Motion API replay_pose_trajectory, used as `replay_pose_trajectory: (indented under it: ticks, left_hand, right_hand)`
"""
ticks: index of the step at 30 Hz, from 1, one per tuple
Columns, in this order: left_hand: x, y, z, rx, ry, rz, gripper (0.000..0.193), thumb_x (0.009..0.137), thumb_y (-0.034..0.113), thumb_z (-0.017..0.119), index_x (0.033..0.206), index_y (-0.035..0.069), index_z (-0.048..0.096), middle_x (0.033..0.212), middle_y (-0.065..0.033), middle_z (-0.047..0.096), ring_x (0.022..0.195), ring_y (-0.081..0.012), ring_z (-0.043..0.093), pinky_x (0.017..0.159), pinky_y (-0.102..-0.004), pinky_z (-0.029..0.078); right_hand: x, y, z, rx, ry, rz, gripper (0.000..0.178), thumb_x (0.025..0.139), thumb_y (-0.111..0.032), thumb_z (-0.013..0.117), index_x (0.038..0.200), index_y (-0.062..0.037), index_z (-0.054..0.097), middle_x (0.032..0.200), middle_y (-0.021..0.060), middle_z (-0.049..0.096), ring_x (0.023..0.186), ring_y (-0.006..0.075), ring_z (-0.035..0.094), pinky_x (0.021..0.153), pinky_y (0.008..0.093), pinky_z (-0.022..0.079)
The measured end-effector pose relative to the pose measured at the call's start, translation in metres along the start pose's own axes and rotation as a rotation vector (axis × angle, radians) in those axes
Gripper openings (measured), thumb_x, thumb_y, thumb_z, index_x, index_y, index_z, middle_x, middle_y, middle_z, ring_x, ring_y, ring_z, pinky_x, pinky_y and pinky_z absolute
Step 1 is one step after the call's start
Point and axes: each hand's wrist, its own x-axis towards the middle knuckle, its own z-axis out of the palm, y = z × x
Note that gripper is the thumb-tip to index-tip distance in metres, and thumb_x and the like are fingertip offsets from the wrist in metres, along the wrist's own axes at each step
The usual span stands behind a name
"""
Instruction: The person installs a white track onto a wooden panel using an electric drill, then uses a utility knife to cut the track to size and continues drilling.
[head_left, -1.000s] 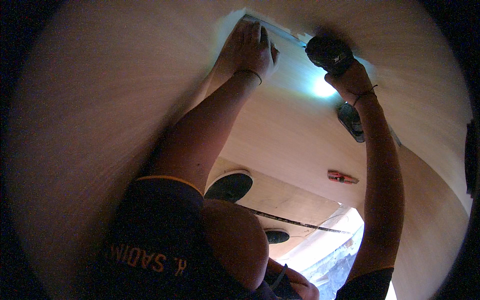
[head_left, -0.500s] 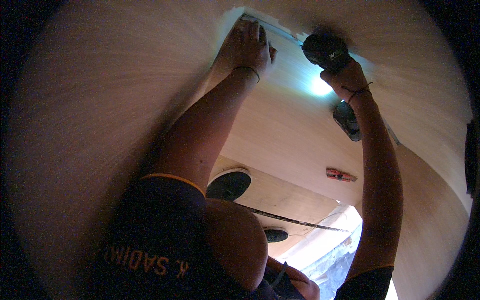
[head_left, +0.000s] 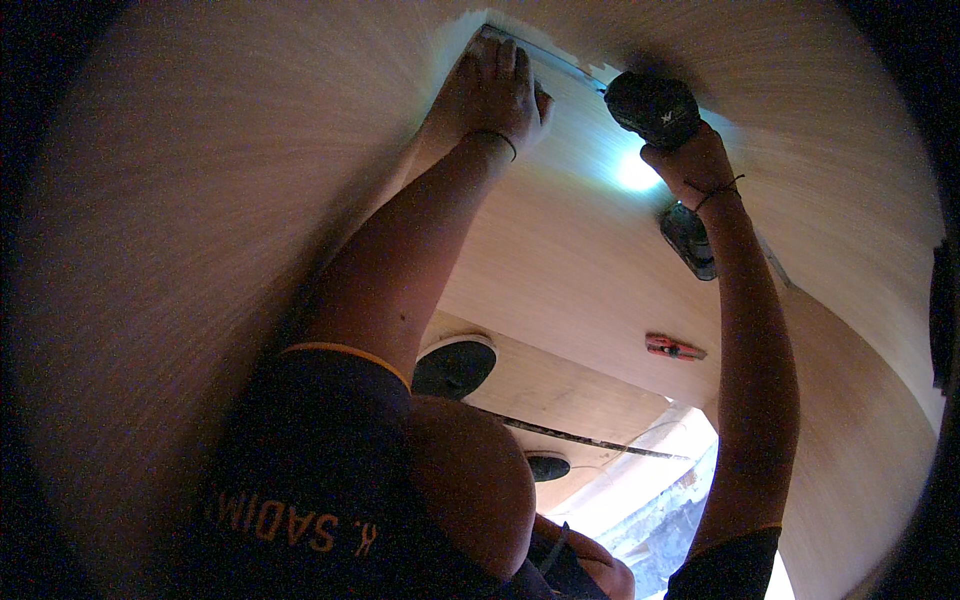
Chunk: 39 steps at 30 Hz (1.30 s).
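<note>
My right hand (head_left: 692,165) is wrapped round the handle of a black cordless drill (head_left: 655,108). Its nose meets a thin strip (head_left: 560,62) along the seam where two wood panels join. The drill's lamp throws a bright white patch on the panel, and its battery base (head_left: 690,240) shows below my wrist. To the left, my left hand (head_left: 500,95) lies on the same strip near its far corner. Its fingers are stretched over the edge with the thumb apart, and the fingertips are partly in shadow.
Light wood panels (head_left: 570,230) surround me, with a curved wall (head_left: 850,200) on the right. A red utility knife (head_left: 675,347) lies on the panel below the drill. Dark-soled shoes (head_left: 456,366) and my bent knees are close beneath my arms. A bright opening (head_left: 650,520) is at the lower right.
The view has shifted slightly, so the knife and shoes sit a little to the left. The drill has tilted a touch downward; both hands stay at the strip.
</note>
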Motion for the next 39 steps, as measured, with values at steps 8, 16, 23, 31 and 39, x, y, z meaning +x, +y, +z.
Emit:
replay_pose_trajectory:
  ticks: [8,16,23,31,39]
  left_hand:
    - [0.007,0.004,-0.010,-0.050,-0.087,0.011,0.063,0.076,0.035,0.053,0.124,-0.004,0.040,0.134,-0.0237,0.034,0.127,-0.0446,0.026,0.104,-0.0562,0.021]
    - [0.006,0.006,-0.010,-0.006,0.049,0.042,0.061,0.075,0.034,0.054,0.120,-0.005,0.043,0.128,-0.0240,0.039,0.121,-0.0433,0.033,0.103,-0.0526,0.025]
    - [0.014,0.002,-0.019,-0.018,-0.134,0.054,0.060,0.076,0.036,0.052,0.120,-0.005,0.044,0.128,-0.0234,0.039,0.123,-0.0413,0.032,0.104,-0.0529,0.023]
    - [0.017,0.007,-0.026,0.083,-0.086,0.078,0.059,0.075,0.038,0.053,0.115,-0.005,0.047,0.123,-0.0226,0.041,0.122,-0.0408,0.032,0.104,-0.0538,0.022]
    - [0.014,0.001,-0.020,-0.060,0.004,0.103,0.053,0.073,0.033,0.057,0.108,-0.005,0.048,0.117,-0.0242,0.042,0.113,-0.0400,0.037,0.099,-0.0539,0.028]
  right_hand:
    - [-0.004,0.013,0.000,0.024,-0.028,0.017,0.030,0.067,-0.029,0.059,0.083,-0.0036,0.060,0.082,0.0196,0.063,0.078,0.0361,0.061,0.073,0.0425,0.052]
    - [-0.014,0.011,-0.002,0.052,0.011,0.026,0.030,0.068,-0.026,0.059,0.087,-0.0035,0.060,0.084,0.0203,0.063,0.079,0.0364,0.061,0.073,0.0425,0.051]
    - [-0.029,0.033,0.000,0.272,0.158,-0.091,0.029,0.069,-0.020,0.063,0.094,-0.0060,0.062,0.083,0.0111,0.066,0.075,0.0234,0.063,0.068,0.0354,0.051]
    - [-0.019,0.025,0.000,0.396,-0.013,0.064,0.022,0.068,-0.015,0.064,0.088,-0.0057,0.065,0.064,0.0040,0.063,0.053,0.0114,0.057,0.051,0.0265,0.047]
    - [-0.026,0.013,-0.007,0.528,-0.083,0.246,0.019,0.069,-0.024,0.059,0.079,-0.0086,0.060,0.062,0.0093,0.062,0.058,0.0252,0.061,0.059,0.0383,0.051]
